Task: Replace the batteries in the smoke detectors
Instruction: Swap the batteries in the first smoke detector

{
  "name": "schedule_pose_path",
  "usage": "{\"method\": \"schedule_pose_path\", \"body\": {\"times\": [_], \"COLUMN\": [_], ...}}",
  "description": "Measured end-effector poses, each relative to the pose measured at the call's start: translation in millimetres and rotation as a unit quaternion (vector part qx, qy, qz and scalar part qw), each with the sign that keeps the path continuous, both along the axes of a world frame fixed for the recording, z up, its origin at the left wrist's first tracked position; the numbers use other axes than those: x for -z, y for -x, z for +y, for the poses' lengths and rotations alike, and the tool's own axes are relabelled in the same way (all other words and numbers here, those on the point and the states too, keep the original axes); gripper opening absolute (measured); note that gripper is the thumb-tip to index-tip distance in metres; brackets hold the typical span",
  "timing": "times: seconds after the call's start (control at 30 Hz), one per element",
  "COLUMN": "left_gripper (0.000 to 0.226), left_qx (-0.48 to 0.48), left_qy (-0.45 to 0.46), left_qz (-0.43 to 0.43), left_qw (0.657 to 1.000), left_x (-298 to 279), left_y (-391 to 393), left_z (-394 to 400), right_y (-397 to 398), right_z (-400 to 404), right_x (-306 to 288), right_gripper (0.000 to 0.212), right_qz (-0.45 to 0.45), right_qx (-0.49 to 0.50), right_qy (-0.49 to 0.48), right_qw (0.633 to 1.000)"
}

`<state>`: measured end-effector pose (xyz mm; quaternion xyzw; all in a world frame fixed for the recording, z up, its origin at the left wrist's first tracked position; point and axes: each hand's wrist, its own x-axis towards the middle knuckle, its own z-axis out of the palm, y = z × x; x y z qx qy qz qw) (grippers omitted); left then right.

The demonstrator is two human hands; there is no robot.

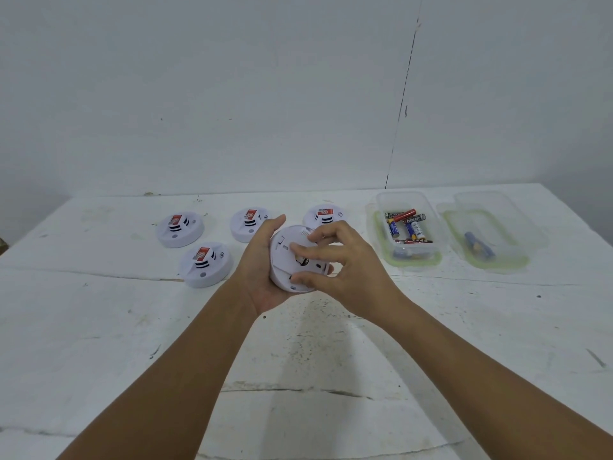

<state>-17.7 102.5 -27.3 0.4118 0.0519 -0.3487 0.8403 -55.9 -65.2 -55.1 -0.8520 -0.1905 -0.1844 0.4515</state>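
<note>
I hold a round white smoke detector above the table, its back side tilted toward me. My left hand cups it from the left and underneath. My right hand grips its back plate with curled fingers and thumb. Several more white detectors lie face up on the table: one at the far left, one nearer, one behind my left hand and one behind my right hand. A clear box holds several loose batteries.
A second clear plastic box at the far right holds a blue battery. The white painted table has cracks and stains. A plain white wall stands right behind the table's far edge.
</note>
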Motion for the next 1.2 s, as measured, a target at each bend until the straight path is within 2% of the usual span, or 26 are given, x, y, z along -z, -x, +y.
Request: {"method": "schedule_pose_path", "body": {"times": [0.2,0.37,0.53,0.67,1.03,1.13,1.2], "left_gripper": [0.057,0.053,0.049,0.049,0.047,0.04,0.036], "left_qx": [-0.027,-0.074,-0.09,-0.099,-0.118,-0.125,-0.116], "left_qy": [-0.018,-0.05,-0.063,-0.077,-0.14,-0.158,-0.188], "left_qz": [-0.004,-0.039,-0.036,-0.033,-0.047,-0.089,-0.121], "left_qw": [0.999,0.995,0.993,0.992,0.982,0.976,0.968], "left_x": [5.9,4.7,4.9,8.2,8.5,3.8,6.2], "left_y": [-1.5,-3.8,-1.5,-2.4,-2.4,1.8,2.0], "left_z": [0.9,-1.5,-1.5,-2.2,-4.2,-10.1,-15.2], "right_y": [2.6,6.6,7.4,6.5,8.2,10.3,13.3], "right_z": [3.7,12.4,13.0,10.4,6.2,6.7,6.6], "right_x": [1.0,-1.2,-1.2,1.6,6.4,7.1,1.0], "right_gripper": [0.043,0.057,0.066,0.062,0.057,0.047,0.04], "right_qz": [0.005,0.014,0.029,0.025,0.045,0.098,0.186], "right_qx": [0.009,0.067,0.067,0.064,0.045,0.053,0.018], "right_qy": [0.0,-0.01,-0.008,0.006,-0.03,-0.064,-0.159], "right_qw": [1.0,0.998,0.997,0.998,0.997,0.992,0.97]}}
